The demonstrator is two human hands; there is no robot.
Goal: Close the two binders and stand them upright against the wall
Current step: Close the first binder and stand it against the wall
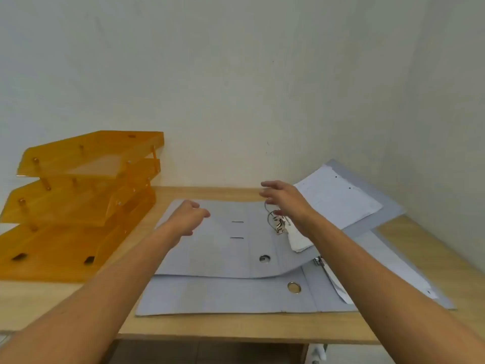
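Two grey lever-arch binders lie open and flat on the wooden desk, one stacked on the other. The upper binder (225, 243) shows its metal ring mechanism (278, 222) and white papers (338, 198) on its right half. The lower binder (231, 295) sticks out toward me, with a metal-rimmed hole in its spine. My left hand (190, 216) hovers over the upper binder's left cover, fingers loosely curled, holding nothing. My right hand (283, 198) reaches above the rings with fingers spread, empty.
An orange three-tier letter tray (78, 206) stands at the left of the desk (236, 329). A white wall (236, 88) runs behind the desk and meets a side wall at the right corner.
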